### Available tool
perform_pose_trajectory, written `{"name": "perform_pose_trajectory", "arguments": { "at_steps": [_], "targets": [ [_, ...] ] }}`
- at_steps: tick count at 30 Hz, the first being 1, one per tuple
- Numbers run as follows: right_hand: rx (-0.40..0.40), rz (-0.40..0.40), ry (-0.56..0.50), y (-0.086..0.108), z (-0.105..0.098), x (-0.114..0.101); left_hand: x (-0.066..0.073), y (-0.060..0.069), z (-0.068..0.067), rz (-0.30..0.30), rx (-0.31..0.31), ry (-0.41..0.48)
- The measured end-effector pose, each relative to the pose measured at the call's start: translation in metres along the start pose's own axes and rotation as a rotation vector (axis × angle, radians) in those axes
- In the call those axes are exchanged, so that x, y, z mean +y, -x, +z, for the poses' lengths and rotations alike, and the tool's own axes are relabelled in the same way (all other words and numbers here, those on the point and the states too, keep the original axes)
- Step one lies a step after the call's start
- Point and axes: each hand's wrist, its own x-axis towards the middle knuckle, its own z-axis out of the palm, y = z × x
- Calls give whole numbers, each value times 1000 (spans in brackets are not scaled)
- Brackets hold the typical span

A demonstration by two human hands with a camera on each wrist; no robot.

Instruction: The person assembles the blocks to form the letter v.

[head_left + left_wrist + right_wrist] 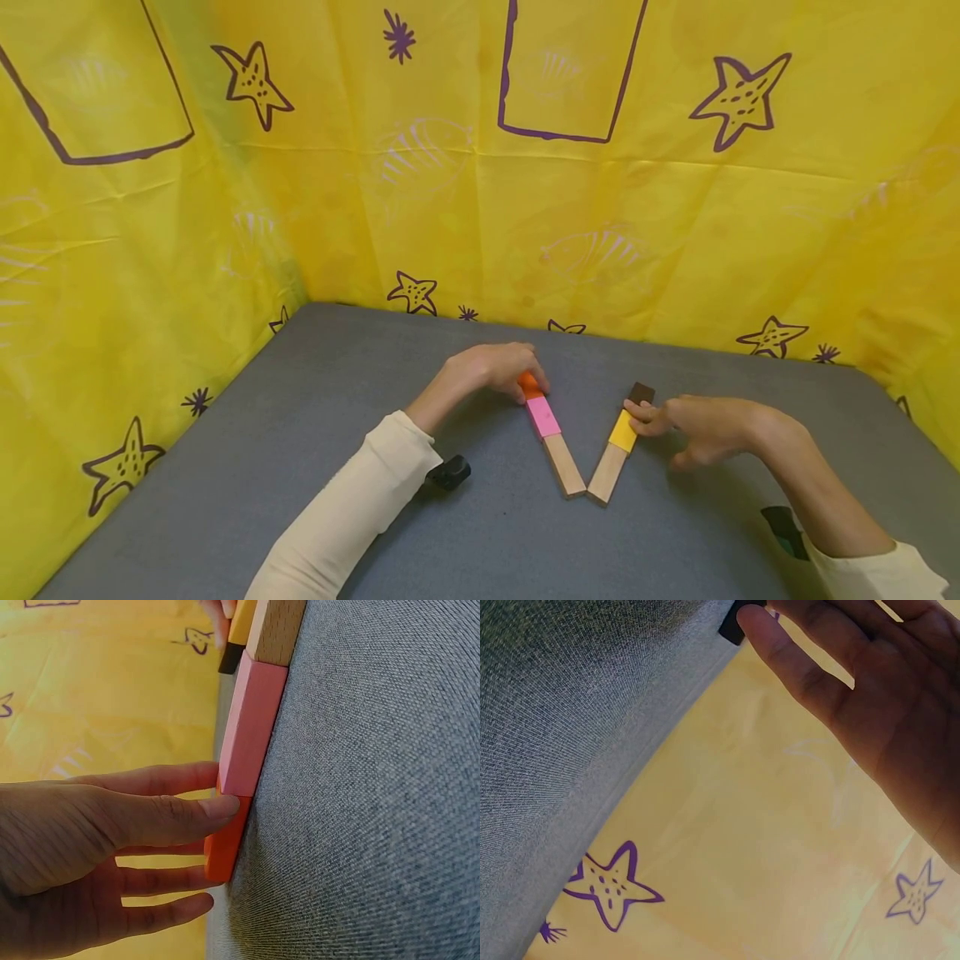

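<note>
On the grey cloth surface, wooden blocks lie end to end in two slanting rows forming a V. The left row runs from an orange block (530, 385) through a pink block (543, 417) to a plain wood block (564, 467). On the right come a dark brown block (641, 394), a yellow block (622, 432) and another plain wood block (607, 475). My left hand (495, 367) pinches the orange block (229, 840), thumb on the near side, fingers behind. My right hand (705, 425) touches the right row where brown meets yellow, its fingers extended and thumb apart.
Yellow cloth walls (450, 208) with purple starfish drawings rise behind and beside the grey surface (300, 433). A black object (451, 472) shows beside the left cuff, and a dark object (784, 531) by the right forearm.
</note>
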Motion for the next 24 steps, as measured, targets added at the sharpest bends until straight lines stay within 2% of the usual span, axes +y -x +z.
{"name": "perform_pose_trajectory", "arguments": {
  "at_steps": [24],
  "targets": [
    [-5,-11,-2,-1,-1,1,2,0,-1,-1,-21,-35]
  ]
}}
